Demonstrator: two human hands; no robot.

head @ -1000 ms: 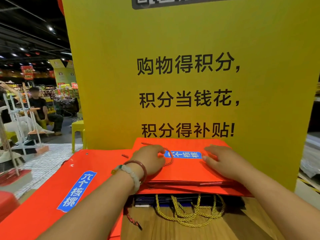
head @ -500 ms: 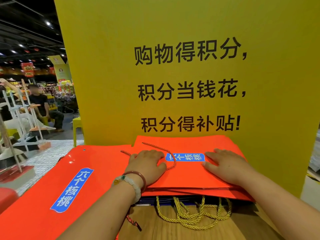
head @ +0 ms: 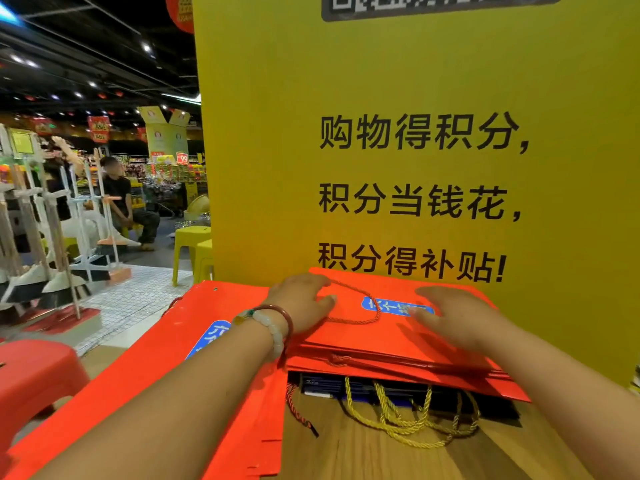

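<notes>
Hands flat on red bag stack point(head: 398, 344)

Stack: flat-folded glossy red paper bags in several layers, exact count can't tell. It lies on the wooden desk point(head: 346, 459) against the yellow board point(head: 381, 98). Top bag has one blue label point(head: 391, 305) and one twisted red rope handle point(head: 356, 321). Left hand point(head: 301, 303) rests on the top bag's left part, fingers spread, gripping nothing. Right hand point(head: 457, 320) rests on the right part, fingers loosely extended, slightly blurred, holding nothing. Underneath are dark blue bags point(head: 322, 384) with gold rope handles point(head: 391, 426). Second red pile point(head: 156, 368) sits to the left. Left wrist has two bracelets point(head: 273, 329).
</notes>
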